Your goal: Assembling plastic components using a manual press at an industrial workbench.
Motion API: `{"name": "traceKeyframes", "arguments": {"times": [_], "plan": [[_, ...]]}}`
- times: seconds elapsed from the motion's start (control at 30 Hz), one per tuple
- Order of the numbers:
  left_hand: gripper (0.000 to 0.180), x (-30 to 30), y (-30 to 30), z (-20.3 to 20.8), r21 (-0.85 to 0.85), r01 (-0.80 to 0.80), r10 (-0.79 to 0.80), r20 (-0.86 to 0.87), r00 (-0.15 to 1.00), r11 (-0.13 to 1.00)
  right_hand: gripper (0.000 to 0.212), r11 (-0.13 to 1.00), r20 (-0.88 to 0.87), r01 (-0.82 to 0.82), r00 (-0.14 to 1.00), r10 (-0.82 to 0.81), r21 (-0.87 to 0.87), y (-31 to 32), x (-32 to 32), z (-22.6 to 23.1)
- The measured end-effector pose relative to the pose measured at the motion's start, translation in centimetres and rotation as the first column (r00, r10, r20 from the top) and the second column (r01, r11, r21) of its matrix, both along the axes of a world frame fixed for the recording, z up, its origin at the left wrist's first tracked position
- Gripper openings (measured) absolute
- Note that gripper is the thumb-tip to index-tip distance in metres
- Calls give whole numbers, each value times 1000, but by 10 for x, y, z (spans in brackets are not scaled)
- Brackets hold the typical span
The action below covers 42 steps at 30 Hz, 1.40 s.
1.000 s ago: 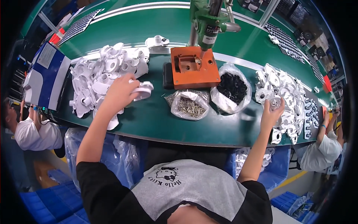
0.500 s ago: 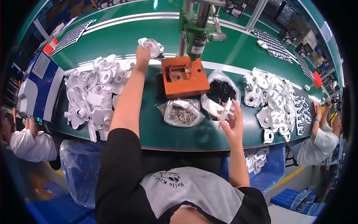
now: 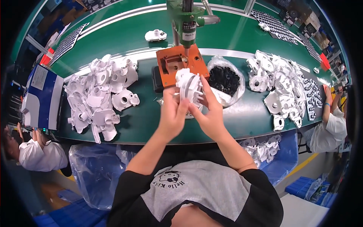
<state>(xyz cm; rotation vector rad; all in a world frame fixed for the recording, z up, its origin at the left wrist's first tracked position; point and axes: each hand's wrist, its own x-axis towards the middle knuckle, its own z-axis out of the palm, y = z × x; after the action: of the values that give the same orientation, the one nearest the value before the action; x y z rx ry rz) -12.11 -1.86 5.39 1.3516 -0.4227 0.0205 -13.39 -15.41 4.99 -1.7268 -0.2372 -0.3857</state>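
My left hand (image 3: 171, 116) and my right hand (image 3: 210, 118) are together at mid-bench, both closed round a white plastic housing (image 3: 185, 84). It is held tilted up, and the fingers hide its lower part; whether it is one piece or two I cannot tell. Just beyond it sits an orange fixture block (image 3: 200, 68) with a cut-out pocket. Over the block stands a green press (image 3: 180, 20) with its spindle pointing down. Beneath my hands, a bag of screws is mostly covered. Another white housing (image 3: 155, 36) lies on the far green surface.
A heap of white plastic parts (image 3: 92, 96) lies left, another heap (image 3: 283, 85) right. Beside the block is a clear bag of black parts (image 3: 225, 80). A blue-and-white machine (image 3: 44, 96) stands far left. People work at both sides (image 3: 42, 155). Lined bins hang below the bench edge.
My left hand has let go of a white housing on the far surface and come back to the middle. My right hand has moved left with its white part, and both hands now hold it.
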Motion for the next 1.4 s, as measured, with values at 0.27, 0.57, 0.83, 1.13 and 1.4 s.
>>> {"name": "traceKeyframes", "arguments": {"times": [0.27,0.57,0.83,1.13,1.4], "plan": [[19,-8,2,-28,159,-134,111,145,983,978,75,994,-4,-16,1000,16,-104,-6,-9,-4],[16,7,14,-23,303,-132,116,68,991,944,75,902,-118,-384,923,367,-199,-54,6,6],[13,94,22,20,782,-553,-250,619,745,288,30,570,144,354,913,-381,-742,-117,86,-67],[14,137,12,-23,697,-607,-262,711,652,381,14,569,74,239,952,-298,-787,-122,88,-58],[10,123,23,-25,759,-462,-156,581,799,459,14,567,121,287,942,-313,-772,-130,92,-50]]}}
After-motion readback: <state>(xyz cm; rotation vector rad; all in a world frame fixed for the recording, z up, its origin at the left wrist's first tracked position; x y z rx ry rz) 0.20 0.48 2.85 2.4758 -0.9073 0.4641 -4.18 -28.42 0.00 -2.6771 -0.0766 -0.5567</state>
